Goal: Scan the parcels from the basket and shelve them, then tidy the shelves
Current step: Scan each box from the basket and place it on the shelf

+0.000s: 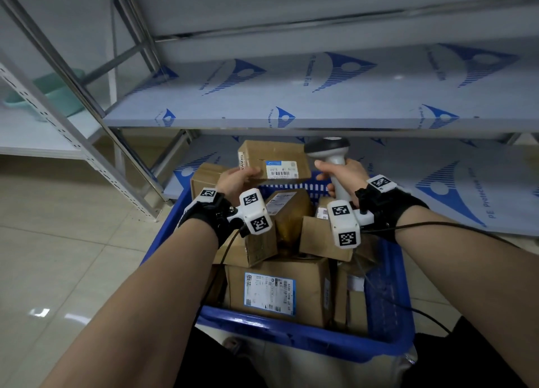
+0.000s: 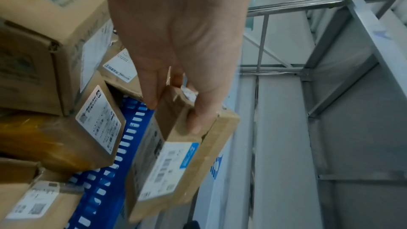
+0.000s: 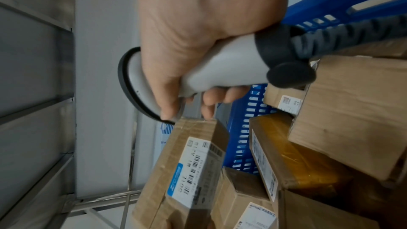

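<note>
My left hand (image 1: 236, 180) grips a small brown cardboard parcel (image 1: 274, 160) by its left end, above the far side of the blue basket (image 1: 306, 338); its white label with a blue strip faces me. The left wrist view shows fingers and thumb pinching the parcel (image 2: 176, 159). My right hand (image 1: 338, 173) is wrapped round the handle of a white barcode scanner (image 1: 328, 149), whose dark head sits just right of the parcel's top corner. In the right wrist view the scanner (image 3: 220, 69) hovers over the parcel (image 3: 189, 168). Several labelled cardboard parcels (image 1: 277, 288) fill the basket.
A metal shelf (image 1: 320, 95) covered in blue-printed protective film runs across in front of me, with a lower shelf (image 1: 437, 183) behind the basket. Slanted shelf uprights (image 1: 87, 142) stand at the left. A green bin (image 1: 55, 92) sits behind them. Tiled floor (image 1: 73, 256) lies left.
</note>
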`<state>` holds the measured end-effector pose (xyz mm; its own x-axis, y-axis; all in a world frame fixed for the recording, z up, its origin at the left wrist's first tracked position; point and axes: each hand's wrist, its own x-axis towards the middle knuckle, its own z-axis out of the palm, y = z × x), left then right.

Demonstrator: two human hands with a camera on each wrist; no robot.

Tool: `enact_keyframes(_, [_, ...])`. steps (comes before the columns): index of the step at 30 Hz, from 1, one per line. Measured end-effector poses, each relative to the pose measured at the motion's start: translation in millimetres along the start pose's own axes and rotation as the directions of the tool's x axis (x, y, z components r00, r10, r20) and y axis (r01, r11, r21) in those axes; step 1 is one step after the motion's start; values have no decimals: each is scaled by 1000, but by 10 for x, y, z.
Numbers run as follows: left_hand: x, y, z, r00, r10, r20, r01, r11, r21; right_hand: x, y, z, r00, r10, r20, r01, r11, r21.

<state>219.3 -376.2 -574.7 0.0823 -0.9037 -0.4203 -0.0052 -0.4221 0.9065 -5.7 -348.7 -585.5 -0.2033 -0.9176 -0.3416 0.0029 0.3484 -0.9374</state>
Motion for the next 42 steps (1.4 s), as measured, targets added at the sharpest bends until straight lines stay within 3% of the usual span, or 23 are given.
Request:
enact_keyframes(3, [-29,-23,20,999,9,-51,-10,1000,-29,-51,4,20,991,38,126,-39,999,0])
enact_keyframes(7, [-72,-9,35,997,-33,-64,30,998,-50,-96,21,113,981,42,190,-33,998,-53])
enact_keyframes(19, [-90,41,62,996,-69,-63,71,997,36,-174,50,222,982,18,190,5,993,-118])
enact_keyframes(42, [-49,66,60,996,-77,-53,76,997,-23,-274,-23,151,971,-3,238,45,984,-173])
